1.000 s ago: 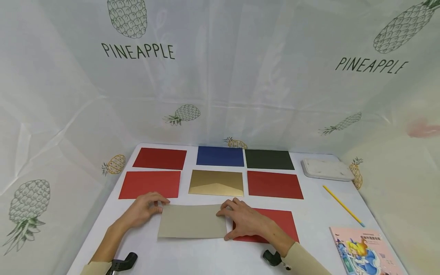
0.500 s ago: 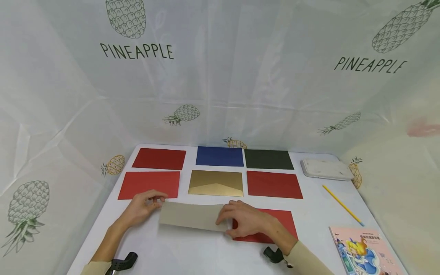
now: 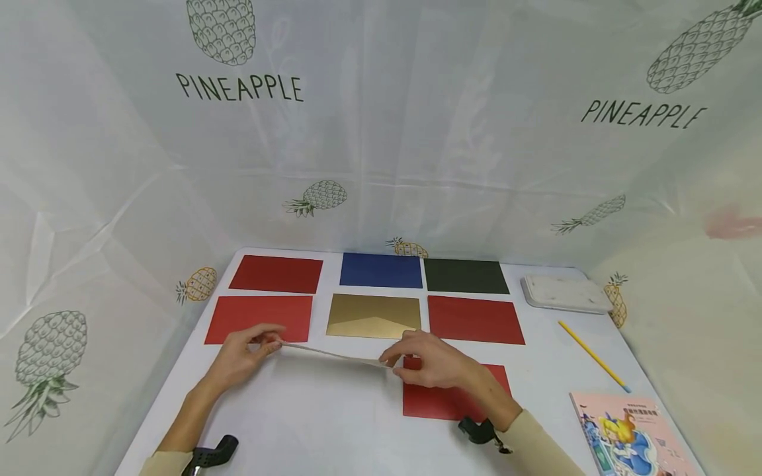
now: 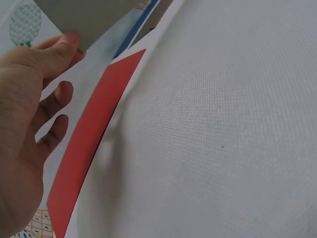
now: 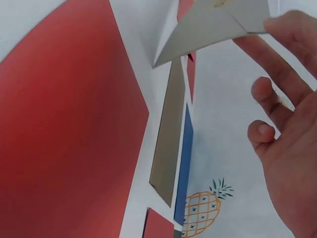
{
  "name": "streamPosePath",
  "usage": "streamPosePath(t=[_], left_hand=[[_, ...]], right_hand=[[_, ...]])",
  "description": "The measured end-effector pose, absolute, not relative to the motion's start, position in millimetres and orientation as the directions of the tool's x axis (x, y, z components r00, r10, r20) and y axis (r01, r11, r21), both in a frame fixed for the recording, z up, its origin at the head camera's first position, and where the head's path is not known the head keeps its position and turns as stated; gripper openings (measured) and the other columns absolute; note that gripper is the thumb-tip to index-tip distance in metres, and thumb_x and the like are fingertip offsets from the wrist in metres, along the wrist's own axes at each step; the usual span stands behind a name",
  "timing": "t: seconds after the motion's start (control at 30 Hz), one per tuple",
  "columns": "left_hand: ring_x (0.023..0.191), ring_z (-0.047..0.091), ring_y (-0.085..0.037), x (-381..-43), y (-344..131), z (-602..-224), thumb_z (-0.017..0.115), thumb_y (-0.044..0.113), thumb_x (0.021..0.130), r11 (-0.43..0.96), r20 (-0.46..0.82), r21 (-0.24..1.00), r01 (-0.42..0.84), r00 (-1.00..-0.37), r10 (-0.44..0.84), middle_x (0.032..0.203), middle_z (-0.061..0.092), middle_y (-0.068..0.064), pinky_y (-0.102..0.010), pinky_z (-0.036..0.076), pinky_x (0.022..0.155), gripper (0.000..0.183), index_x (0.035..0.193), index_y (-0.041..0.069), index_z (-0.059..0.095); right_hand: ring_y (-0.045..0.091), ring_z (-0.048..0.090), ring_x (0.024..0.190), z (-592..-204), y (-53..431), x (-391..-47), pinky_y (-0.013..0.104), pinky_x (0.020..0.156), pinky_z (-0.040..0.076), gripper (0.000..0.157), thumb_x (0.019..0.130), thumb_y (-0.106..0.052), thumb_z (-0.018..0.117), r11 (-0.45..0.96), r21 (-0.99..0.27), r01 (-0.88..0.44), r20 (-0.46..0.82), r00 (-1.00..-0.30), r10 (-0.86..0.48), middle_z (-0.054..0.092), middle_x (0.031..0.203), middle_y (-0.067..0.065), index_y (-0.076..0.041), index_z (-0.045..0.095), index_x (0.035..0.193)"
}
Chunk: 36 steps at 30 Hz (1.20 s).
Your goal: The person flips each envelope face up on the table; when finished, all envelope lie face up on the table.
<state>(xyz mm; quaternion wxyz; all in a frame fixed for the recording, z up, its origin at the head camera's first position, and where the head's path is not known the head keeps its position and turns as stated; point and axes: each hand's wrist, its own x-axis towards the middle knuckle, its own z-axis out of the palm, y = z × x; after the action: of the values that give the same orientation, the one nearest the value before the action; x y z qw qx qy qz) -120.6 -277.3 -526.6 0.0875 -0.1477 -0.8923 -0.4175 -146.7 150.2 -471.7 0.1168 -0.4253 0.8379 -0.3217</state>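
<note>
White table (image 3: 321, 436) with seven flat coloured cards (image 3: 381, 271) laid out: two rows of three, plus one red card (image 3: 437, 402) at front right. An eighth, beige-grey card (image 4: 91, 21), apparently the only one left to set down, is raised nearly edge-on (head view) on the near side of the gold card (image 3: 374, 316). Left hand (image 3: 239, 358) and right hand (image 3: 433, 360) pinch its opposite ends between thumb and fingers.

Head view, one, set above your bench (image 3: 321, 430), facing forward and down from well back; wrist views, two, set close by your left hand (image 4: 20, 124) and your right hand (image 5: 297, 129), each facing aslant across the bench, both sharing the grey sheet (image 5: 213, 29) and the blue card (image 3: 381, 271).
</note>
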Motion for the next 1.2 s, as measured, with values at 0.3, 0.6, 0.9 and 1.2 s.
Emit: streamPosePath(t=[0.3, 0.6, 0.9, 1.2], left_hand=[[0.081, 0.062, -0.008, -122.9, -282.2, -527.9, 0.084, 0.013, 0.082, 0.6, 0.251, 0.731, 0.325, -0.946, 0.207, 0.084, 0.07, 0.017, -0.026, 0.052, 0.076, 0.039, 0.117, 0.023, 0.069], [0.083, 0.06, -0.011, -120.5, -278.4, -531.8, 0.084, 0.009, 0.081, 0.607, 0.228, 0.706, 0.365, -0.929, 0.292, 0.086, 0.07, 0.017, -0.029, 0.05, 0.077, 0.057, 0.132, 0.022, 0.061], [0.085, 0.058, -0.01, -117.6, -269.6, -532.7, 0.084, 0.008, 0.079, 0.642, 0.116, 0.686, 0.342, -0.923, 0.367, 0.086, 0.066, 0.019, -0.029, 0.046, 0.08, 0.094, 0.156, 0.026, 0.033], [0.078, 0.057, -0.011, -117.0, -267.9, -531.4, 0.086, 0.013, 0.078, 0.667, 0.01, 0.677, 0.312, -0.91, 0.415, 0.08, 0.063, 0.017, -0.025, 0.044, 0.072, 0.101, 0.159, 0.023, 0.028]], right_hand=[[0.016, 0.063, 0.095, -470.5, 147.9, -153.4, 0.031, 0.07, 0.054, 0.034, 0.092, -0.012, 0.071, 0.438, -0.58, -0.687, 0.251, -0.662, -0.706, 0.068, 0.104, -0.014, -0.027, 0.068, 0.123], [0.018, 0.059, 0.095, -479.9, 145.1, -160.1, 0.028, 0.069, 0.052, 0.029, 0.093, -0.016, 0.071, 0.527, -0.572, -0.629, 0.215, -0.734, -0.644, 0.064, 0.102, -0.016, -0.027, 0.071, 0.119], [0.007, 0.051, 0.104, -494.3, 141.6, -161.6, 0.027, 0.083, 0.049, 0.039, 0.092, -0.028, 0.074, 0.6, -0.54, -0.591, 0.041, -0.73, -0.682, 0.061, 0.11, -0.02, -0.029, 0.064, 0.129], [0.006, 0.048, 0.103, -504.6, 137.8, -165.5, 0.027, 0.084, 0.047, 0.039, 0.093, -0.028, 0.073, 0.63, -0.47, -0.618, 0.011, -0.718, -0.696, 0.064, 0.121, -0.017, -0.03, 0.063, 0.13]])
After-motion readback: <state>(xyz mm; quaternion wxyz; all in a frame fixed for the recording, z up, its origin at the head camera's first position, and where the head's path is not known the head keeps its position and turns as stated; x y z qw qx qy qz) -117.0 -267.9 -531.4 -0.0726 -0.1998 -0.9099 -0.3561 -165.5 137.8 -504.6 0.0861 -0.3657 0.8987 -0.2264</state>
